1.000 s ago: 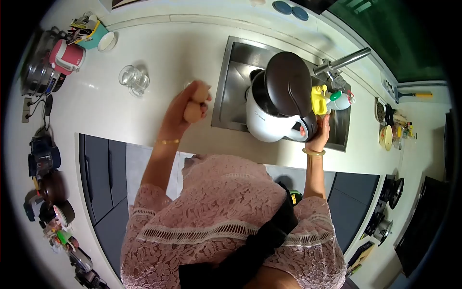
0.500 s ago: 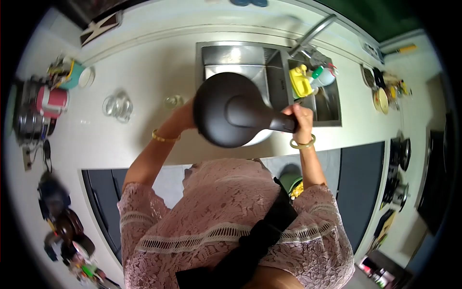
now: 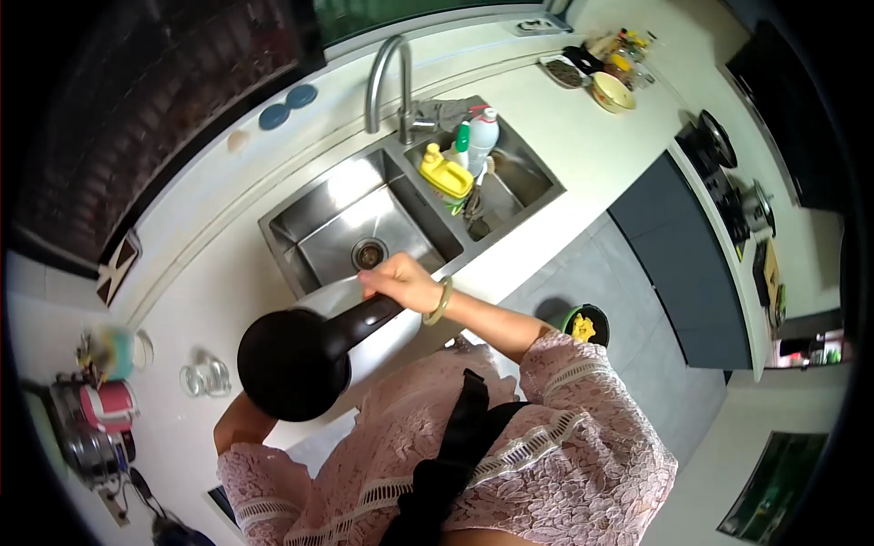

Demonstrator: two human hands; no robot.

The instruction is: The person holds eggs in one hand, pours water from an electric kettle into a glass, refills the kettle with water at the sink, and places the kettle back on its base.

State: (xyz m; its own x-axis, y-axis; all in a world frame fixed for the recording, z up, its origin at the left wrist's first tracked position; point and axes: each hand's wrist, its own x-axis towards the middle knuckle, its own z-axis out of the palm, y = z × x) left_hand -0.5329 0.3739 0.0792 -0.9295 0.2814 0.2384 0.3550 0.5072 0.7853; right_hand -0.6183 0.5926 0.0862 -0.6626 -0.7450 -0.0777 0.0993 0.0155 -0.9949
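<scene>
The right hand (image 3: 401,282) is wrapping the handle (image 3: 364,320) of a probably hefty jug (image 3: 293,364), centre-left; left hand's grip cannot be told.

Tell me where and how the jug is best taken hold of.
Probably by the dark handle of the jug, from the person's right, where the right hand grips it. The handle juts out from the broad, round lid, long and narrow enough for fingers to wrap around. The lid's smooth, wide top offers little to grip.
</scene>
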